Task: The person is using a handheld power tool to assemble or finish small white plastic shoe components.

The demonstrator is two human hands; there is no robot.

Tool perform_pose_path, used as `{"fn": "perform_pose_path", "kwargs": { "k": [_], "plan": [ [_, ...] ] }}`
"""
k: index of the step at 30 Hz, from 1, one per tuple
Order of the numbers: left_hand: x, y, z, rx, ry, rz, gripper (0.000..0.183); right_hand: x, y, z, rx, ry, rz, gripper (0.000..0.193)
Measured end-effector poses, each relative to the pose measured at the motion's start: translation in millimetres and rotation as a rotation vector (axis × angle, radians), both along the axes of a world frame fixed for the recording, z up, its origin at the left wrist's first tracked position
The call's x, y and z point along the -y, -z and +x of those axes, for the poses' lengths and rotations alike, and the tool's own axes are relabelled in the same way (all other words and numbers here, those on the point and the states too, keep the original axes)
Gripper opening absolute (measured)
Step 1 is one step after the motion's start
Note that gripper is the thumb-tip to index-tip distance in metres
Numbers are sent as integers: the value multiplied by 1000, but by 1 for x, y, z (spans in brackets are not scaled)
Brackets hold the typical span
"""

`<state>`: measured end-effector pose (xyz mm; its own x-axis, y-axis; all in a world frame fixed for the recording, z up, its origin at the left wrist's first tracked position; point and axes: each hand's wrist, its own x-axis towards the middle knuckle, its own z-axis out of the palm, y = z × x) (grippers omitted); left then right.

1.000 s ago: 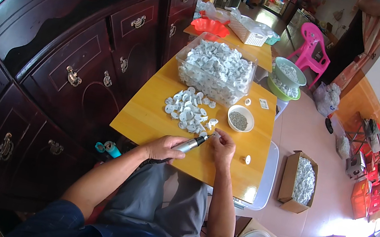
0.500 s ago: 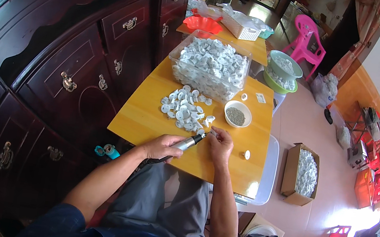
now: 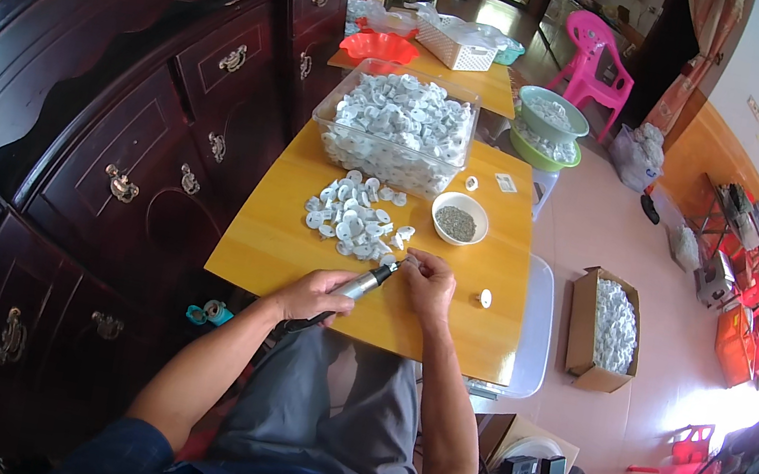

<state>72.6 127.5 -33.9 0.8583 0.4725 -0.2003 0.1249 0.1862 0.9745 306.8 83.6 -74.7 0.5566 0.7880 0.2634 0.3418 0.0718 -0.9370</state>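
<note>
My left hand (image 3: 316,295) is wrapped round a slim silver electric screwdriver (image 3: 357,284), its black front end slanting up and to the right. My right hand (image 3: 429,284) pinches a small pale part (image 3: 412,261) close to the tool's tip; the fingers hide most of it. Just beyond lies a loose pile of white disc-shaped plastic pieces (image 3: 350,216). A white bowl (image 3: 436,231) of tiny grey bits stands to the right of the pile. One white piece (image 3: 484,298) rests alone to the right of my right hand.
A clear plastic tub (image 3: 393,158) heaped with white pieces stands on the yellow table (image 3: 285,256). Another white piece (image 3: 471,183) and a small card (image 3: 506,183) lie beside it. Dark drawers (image 3: 125,182) flank the left; a carton (image 3: 580,323) of white pieces sits on the floor.
The whole view has shifted slightly, so the table and tub appear further left. Both hands keep the same grip, with the tool's tip still close to the right fingers.
</note>
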Motion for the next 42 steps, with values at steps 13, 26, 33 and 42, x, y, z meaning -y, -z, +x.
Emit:
{"fn": "perform_pose_path", "kwargs": {
  "k": [13,26,33,42],
  "plan": [
    [2,-4,0,15,-14,28,62,51,-23,59,875,192,-170,14],
    [1,-2,2,42,-26,2,60,-20,-80,92,725,129,-250,20],
    [1,2,-1,49,-29,-12,60,-94,-80,84,1011,-114,-778,23],
    [1,2,-2,56,-25,-5,65,-88,-62,93,974,-259,-744,16]
  ]
}}
